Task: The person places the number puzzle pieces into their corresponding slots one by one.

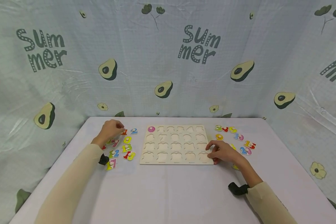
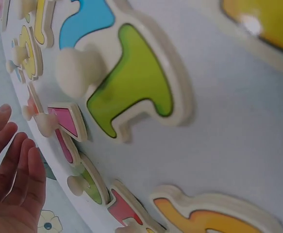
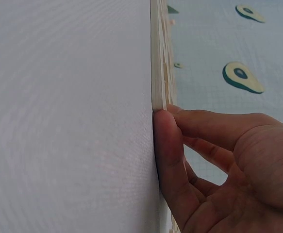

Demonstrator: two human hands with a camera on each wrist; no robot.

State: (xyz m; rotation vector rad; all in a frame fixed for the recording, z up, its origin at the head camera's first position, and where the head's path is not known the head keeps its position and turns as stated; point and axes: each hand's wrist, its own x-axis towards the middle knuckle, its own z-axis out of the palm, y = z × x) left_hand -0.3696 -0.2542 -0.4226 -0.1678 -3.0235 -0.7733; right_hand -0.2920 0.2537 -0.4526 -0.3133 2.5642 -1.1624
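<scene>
Puzzle board (image 1: 169, 150) sits mid-table, right hand (image 1: 224, 152) pinching its 4 o'clock corner. Left hand (image 1: 109, 130) hangs loose near the red 1 (image 1: 124, 132) at 10. Number pieces (image 1: 127, 148) clutter 9 and 3; backdrop (image 1: 134, 56) at 12 says "SUMMER".

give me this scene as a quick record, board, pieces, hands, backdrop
board: wooden puzzle board, mostly empty recesses
filled: round pink piece, top left
loose pieces: colourful knobbed numbers on both sides of the board
left hand: by the red 1, contact unclear
right hand: holds the board's near right corner
backdrop: cloth printed with avocados and "summer"
</scene>
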